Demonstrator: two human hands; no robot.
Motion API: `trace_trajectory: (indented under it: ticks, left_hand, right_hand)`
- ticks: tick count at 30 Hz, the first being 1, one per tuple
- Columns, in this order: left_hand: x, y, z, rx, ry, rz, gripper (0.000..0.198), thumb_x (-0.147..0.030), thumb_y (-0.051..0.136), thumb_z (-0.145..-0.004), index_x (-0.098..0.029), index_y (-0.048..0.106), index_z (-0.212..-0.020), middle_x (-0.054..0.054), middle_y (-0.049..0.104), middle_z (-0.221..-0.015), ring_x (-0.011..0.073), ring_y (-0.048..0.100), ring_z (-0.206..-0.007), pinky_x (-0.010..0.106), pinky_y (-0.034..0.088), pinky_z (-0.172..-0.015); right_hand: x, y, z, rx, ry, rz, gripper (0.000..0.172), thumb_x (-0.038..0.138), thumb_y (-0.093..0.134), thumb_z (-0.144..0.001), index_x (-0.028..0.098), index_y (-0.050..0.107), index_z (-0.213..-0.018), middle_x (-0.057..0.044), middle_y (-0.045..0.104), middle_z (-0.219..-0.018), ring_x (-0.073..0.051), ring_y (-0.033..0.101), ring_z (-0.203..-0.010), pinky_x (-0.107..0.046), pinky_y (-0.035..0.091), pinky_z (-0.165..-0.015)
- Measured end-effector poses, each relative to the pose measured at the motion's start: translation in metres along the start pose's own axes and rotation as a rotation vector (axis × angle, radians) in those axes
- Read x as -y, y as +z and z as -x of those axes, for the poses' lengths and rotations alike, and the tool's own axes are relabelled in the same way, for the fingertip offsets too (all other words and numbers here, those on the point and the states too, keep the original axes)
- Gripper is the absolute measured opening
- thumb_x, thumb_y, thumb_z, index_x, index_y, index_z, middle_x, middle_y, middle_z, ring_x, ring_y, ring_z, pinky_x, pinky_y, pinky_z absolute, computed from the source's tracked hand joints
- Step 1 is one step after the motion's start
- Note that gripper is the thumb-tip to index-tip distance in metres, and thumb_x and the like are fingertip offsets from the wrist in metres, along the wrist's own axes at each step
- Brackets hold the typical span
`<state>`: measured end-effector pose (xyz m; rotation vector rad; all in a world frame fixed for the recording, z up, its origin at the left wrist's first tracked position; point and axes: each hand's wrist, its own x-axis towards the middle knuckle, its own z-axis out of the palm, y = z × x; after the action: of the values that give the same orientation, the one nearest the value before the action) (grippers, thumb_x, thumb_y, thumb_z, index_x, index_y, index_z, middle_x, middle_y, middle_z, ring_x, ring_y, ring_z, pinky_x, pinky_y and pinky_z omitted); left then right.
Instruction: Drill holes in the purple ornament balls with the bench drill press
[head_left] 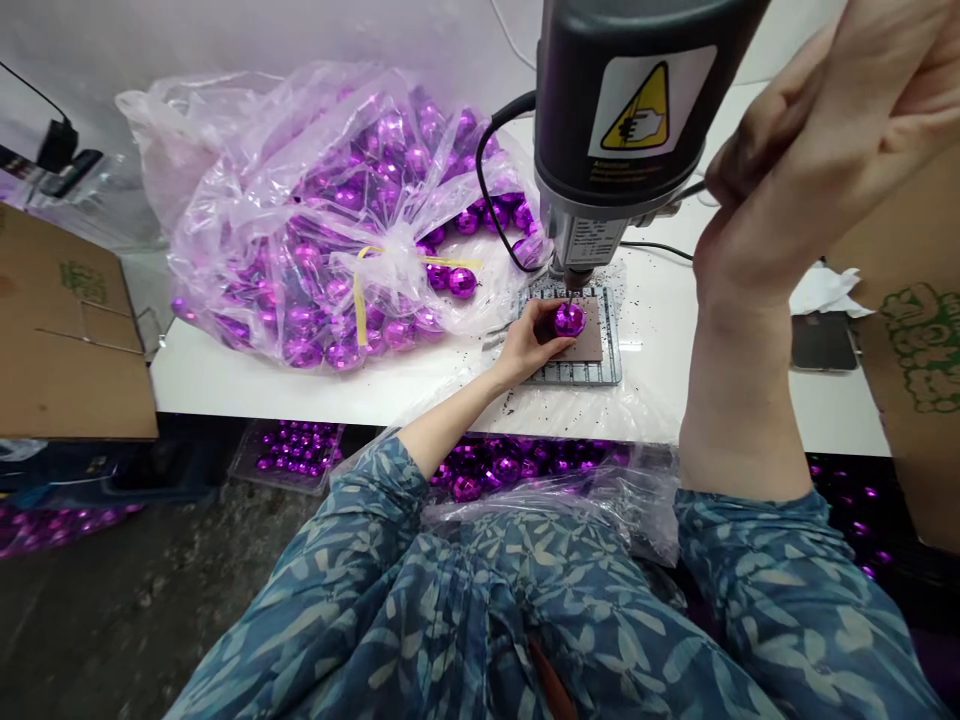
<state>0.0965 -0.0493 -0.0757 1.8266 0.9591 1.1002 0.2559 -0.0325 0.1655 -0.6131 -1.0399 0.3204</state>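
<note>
A shiny purple faceted ball sits on a brown pad over the slotted metal base of a drill press. My left hand pinches the ball from its left side, thumb and fingers around it. The drill's bit comes down onto the top of the ball; whether it has entered I cannot tell. Up at the right, my right hand is closed around the drill press's lever, which its fingers mostly cover.
Left of the drill, a big clear plastic bag full of purple balls lies on the white table. More balls fill plastic at my lap. Cardboard boxes flank both sides. A phone and white tissue lie at right.
</note>
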Motion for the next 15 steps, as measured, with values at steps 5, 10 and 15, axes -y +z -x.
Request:
trace_trajectory:
  ticks: [5, 10, 15]
  left_hand:
    - [0.003, 0.001, -0.002, -0.026, 0.005, 0.077, 0.056, -0.036, 0.086, -0.091, -0.025, 0.054, -0.135, 0.015, 0.072, -0.139, 0.0317, 0.073, -0.132, 0.058, 0.06, -0.116]
    - [0.002, 0.002, -0.002, -0.032, -0.005, 0.075, 0.054, -0.035, 0.085, -0.091, -0.026, 0.055, -0.135, 0.014, 0.071, -0.139, 0.032, 0.072, -0.132, 0.059, 0.06, -0.116]
    - [0.0, 0.002, -0.001, -0.031, -0.016, 0.1, 0.056, -0.034, 0.086, -0.09, -0.026, 0.054, -0.135, 0.014, 0.07, -0.14, 0.0322, 0.071, -0.134, 0.059, 0.058, -0.118]
  right_hand:
    - [0.002, -0.011, 0.03, -0.03, -0.125, -0.037, 0.065, 0.057, 0.06, -0.087, 0.011, 0.024, -0.061, 0.007, 0.029, -0.048, 0.008, 0.032, -0.043, -0.015, 0.026, -0.055]
    - [-0.005, -0.018, 0.045, -0.047, -0.182, -0.052, 0.071, 0.054, 0.06, -0.094, 0.012, 0.011, -0.064, 0.007, 0.023, -0.046, 0.008, 0.032, -0.041, -0.014, 0.017, -0.05]
    - [-0.023, -0.024, 0.049, -0.104, -0.249, -0.085, 0.08, 0.06, 0.065, -0.093, 0.014, 0.004, -0.072, 0.006, 0.009, -0.044, 0.004, 0.023, -0.038, -0.016, 0.014, -0.043]
